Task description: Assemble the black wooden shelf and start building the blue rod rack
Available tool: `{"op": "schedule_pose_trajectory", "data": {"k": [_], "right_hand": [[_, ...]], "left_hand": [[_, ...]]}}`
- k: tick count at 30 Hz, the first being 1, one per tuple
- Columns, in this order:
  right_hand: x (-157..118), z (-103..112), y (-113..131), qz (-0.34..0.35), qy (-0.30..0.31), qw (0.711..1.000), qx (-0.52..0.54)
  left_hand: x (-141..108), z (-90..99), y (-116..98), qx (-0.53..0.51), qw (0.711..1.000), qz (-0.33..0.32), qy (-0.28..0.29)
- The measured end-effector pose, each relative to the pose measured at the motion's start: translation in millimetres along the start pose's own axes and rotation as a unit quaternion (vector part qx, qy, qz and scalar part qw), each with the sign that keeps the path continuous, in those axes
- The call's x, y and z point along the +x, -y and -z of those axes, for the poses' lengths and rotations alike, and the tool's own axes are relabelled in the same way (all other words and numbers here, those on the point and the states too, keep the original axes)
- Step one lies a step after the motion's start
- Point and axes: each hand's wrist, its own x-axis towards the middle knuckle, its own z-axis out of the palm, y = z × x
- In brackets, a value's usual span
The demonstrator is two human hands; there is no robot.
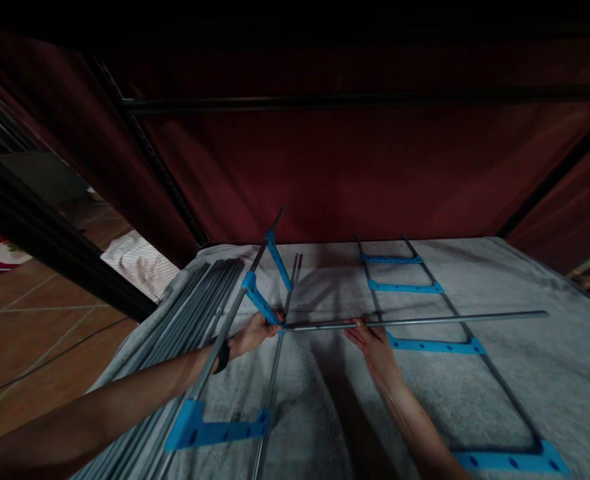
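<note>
My left hand (255, 333) is closed around the lower end of a blue plastic bracket (262, 300), which belongs to a tilted frame of two metal rods. My right hand (371, 343) grips a loose metal rod (435, 321), held crosswise and pointing right. The left end of that rod meets the bracket at my left fingers; whether it sits in a hole is hidden. More of the frame's blue brackets show: an upper bracket (279, 263) farther off and a lower bracket (219, 432) near me.
At right a second rod frame with several blue brackets (432, 345) lies on the grey cloth (315, 393). Several loose rods (189, 333) lie in a bundle at left. Behind hangs dark red fabric (335, 173) with black bars (325, 103). A tiled floor (39, 340) shows at left.
</note>
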Motion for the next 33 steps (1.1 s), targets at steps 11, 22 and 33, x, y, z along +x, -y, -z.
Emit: {"op": "schedule_pose_trajectory", "data": {"k": [11, 22, 33], "right_hand": [[1.9, -28.1, -19.8, -0.032, 0.033, 0.999, 0.006], [15.1, -36.7, -6.4, 0.018, 0.046, 0.994, -0.094], [74.7, -66.4, -21.9, 0.117, 0.001, 0.991, -0.068]], "left_hand": [[-13.7, 21.7, 10.0, -0.013, 1.0, 0.013, 0.006], [-0.8, 16.0, 33.7, 0.036, 0.998, 0.0, -0.042], [7.4, 25.9, 33.9, 0.069, 0.997, -0.008, 0.032]]}}
